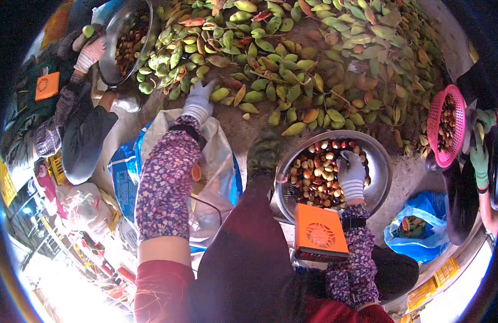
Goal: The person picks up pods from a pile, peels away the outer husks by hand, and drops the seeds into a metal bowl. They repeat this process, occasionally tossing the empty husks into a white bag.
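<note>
My left hand (199, 101), in a pale knit glove, reaches to the near edge of a big heap of green and reddish pods (254, 97). Its fingers are spread apart beside the nearest pods, with nothing visibly held. My right hand (351, 175), gloved likewise, is over a metal bowl (381, 183) and touches the brown and cream nuts (316, 172) inside. The right fingers are curled in; whatever they hold, if anything, is hidden. Floral sleeves cover both forearms. An orange box-like device with a fan-shaped grille (320, 231) sits by my right forearm.
A white-and-blue sack (217, 134) stands open under my left forearm. A blue plastic bag (421, 245) lies at right. Another person's green-gloved hand (479, 156) is near a pink basket (436, 126). A co-worker's gloved hand (90, 54) is beside another metal bowl (106, 64).
</note>
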Motion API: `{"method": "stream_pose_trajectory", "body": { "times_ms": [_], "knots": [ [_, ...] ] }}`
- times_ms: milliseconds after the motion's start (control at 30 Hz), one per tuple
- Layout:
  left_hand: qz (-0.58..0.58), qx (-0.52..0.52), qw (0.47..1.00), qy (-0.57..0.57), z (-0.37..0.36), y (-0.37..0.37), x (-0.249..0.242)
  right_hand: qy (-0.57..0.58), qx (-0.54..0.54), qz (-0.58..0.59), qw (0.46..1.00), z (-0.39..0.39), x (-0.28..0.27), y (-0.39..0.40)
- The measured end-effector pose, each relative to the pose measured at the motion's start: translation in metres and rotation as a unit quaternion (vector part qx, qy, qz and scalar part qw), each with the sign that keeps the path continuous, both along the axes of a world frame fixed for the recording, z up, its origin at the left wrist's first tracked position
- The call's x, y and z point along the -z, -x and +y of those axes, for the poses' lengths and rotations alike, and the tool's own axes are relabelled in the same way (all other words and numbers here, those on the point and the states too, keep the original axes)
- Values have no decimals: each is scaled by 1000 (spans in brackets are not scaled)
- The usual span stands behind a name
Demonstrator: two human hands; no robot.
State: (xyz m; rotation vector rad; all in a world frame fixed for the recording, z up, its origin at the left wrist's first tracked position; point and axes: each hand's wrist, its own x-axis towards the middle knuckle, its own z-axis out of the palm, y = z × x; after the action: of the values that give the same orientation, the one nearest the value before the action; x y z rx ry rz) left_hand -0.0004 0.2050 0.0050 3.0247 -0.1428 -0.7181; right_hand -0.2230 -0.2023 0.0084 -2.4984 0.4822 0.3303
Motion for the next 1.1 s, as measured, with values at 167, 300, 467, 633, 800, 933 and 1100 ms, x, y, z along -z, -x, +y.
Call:
{"method": "stream_pose_trajectory", "body": {
  "times_ms": [167, 300, 467, 633, 800, 933, 1100],
  "knots": [
    [-7, -86, 996, 38, -6, 0, 10, 32, -16, -4, 999, 2, -6, -4],
    [-17, -232, 931, 281, 0, -14, 29, -7, 15, 0, 1000, 2, -3, -3],
    [179, -380, 669, 613, -13, -1, 23, 0, -5, 22, 1000, 3, -11, -8],
    [348, -377, 409, 755, -66, 38, -20, -13, -47, -22, 999, 19, -62, -40],
    [510, -325, 139, 784, -130, 77, -47, -196, -1, -112, 974, 68, -121, -74],
    [448, -370, 192, 791, -147, 90, -39, -303, 37, -49, 951, 97, -111, -70],
    [440, -346, 293, 775, -148, 87, -42, -307, 54, -51, 949, 110, -97, -63]
  ]
}}
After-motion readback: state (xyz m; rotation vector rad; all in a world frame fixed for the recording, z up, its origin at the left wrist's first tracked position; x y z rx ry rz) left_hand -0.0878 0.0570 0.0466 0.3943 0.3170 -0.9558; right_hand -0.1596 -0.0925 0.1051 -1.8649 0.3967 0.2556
